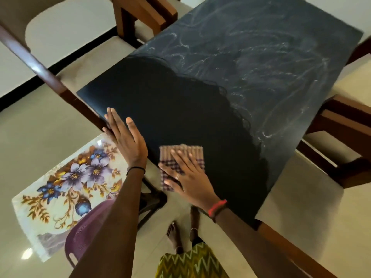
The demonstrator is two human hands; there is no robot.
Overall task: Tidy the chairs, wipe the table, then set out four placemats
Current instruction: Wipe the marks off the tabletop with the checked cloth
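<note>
While the right hand [188, 177] presses flat, fingers spread, on a folded purple-and-white checked cloth [186, 152] at the near edge of the dark grey rectangular counter [180, 109], the left hand [126, 141] rests released, fingers straight, on the counter's left edge, grasping nothing. Far half of the counter shows pale swirled streaks; near half darker. Glossy floral-printed placemat [66, 183] lies atop a purple plastic chair [84, 233] left of the counter; cream-cushioned wooden chairs [86, 63] stand close along both long sides.
</note>
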